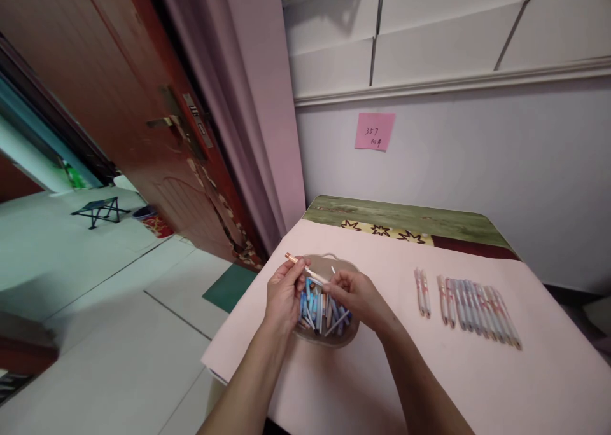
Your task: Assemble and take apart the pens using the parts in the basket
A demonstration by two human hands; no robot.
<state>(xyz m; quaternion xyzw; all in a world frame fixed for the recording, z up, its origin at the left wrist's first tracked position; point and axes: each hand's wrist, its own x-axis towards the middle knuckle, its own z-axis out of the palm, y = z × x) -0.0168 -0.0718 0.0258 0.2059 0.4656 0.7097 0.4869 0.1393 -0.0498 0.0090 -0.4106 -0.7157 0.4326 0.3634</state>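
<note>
Above a beige basket (337, 341), my left hand (286, 290) pinches a pen (312, 274) with an orange-brown end. My right hand (354, 293) has its thumb and fingers closed on the other end of the same pen, which slants between the two hands. Inside the basket lie several loose pen parts (312, 308), blue, white, brown and purple, partly hidden under the hands. On the right part of the table, several pens (482, 311) lie side by side in a row, and two more pens (422, 293) lie just left of them.
Pink paper (372, 384) covers the table, whose green patterned top (405, 211) shows at the back. A pink note (375, 131) is stuck on the wall. On the left are a wooden door (157, 142), a purple curtain (229, 85) and a small folding stool (100, 209).
</note>
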